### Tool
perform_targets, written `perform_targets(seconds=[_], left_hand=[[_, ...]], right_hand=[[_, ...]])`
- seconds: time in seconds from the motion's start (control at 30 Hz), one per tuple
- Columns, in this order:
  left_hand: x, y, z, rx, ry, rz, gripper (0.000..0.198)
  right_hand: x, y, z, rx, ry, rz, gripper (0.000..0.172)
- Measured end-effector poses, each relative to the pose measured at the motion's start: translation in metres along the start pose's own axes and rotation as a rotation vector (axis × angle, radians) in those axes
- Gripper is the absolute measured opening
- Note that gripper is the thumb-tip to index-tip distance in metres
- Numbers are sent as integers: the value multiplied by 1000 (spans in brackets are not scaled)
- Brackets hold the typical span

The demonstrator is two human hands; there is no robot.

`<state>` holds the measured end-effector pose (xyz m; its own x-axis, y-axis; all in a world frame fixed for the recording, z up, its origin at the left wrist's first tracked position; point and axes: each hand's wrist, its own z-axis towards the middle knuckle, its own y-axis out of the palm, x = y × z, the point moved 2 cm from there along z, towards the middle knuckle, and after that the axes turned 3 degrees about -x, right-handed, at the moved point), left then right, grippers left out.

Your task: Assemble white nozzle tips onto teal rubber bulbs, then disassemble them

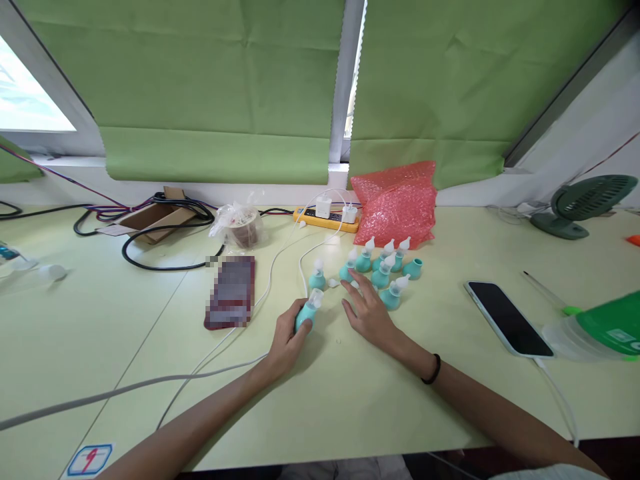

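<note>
- The left hand is curled round one teal squeeze bulb, fingers and thumb closed on its sides; the bulb tilts, its clear nozzle pointing up and away, in front of the pink bubble-wrap pouch and to its left.
- The right hand has its fingers loosely spread, palm down, in front of the pouch; its fingertips are at another white-tipped bulb, though whether they touch it I cannot tell. It seems to grip nothing.
- A cluster of teal bulbs with pale pointed tips stands just in front of the pouch, partly behind the right hand.
- One teal bulb with its dark neck hole showing sits at that cluster's right side, also in front of the pouch.
- A lone tipped bulb stands left of the pouch and nearer the person, with a small whitish piece beside it.
- A yellow power strip with white plugs lies just left of the pouch.
- Farther left of the pouch are a clear plastic bag and a red-edged phone, partly pixelated.
- Right of the pouch lie a black-screened phone and a dark green fan.
</note>
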<state>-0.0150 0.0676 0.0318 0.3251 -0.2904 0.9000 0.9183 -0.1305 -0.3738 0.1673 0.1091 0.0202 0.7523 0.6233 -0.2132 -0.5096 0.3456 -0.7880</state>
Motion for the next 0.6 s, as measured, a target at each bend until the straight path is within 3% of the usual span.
perform_targets(seconds=[0.27,0.6], left_hand=[[8,2,-1,-60,-80,-130,26],[4,4,3,-16,-128,-171,16]], right_hand=[[17,10,-7,-55,-7,-184,34],[15,5,-3,-88,28,-305,24]])
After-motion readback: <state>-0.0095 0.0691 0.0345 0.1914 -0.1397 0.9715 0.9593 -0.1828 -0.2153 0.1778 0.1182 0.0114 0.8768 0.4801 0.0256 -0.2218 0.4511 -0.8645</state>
